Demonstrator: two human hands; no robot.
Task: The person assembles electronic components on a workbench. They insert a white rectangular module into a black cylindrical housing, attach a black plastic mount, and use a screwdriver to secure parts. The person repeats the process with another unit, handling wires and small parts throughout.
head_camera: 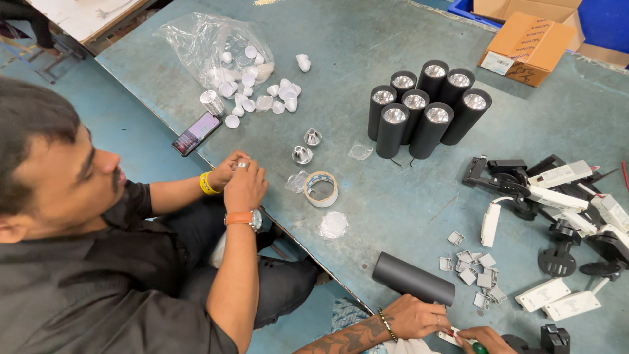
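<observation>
hands (452, 328) at table (367, 39) near edge | black tube (413, 278) touching | bare surface beyond

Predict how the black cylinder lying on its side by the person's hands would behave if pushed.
The black cylinder lies on its round side, so it would probably roll across the table. Its smooth matte wall looks rigid, unlikely to flex. Its weight can't be judged.

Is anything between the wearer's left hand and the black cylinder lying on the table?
Nothing visible. The left hand rests against the lying black cylinder at its lower edge, no object between them. The right hand holds a small white part just beside it. The grey square pieces lie to the cylinder's right, apart.
</observation>
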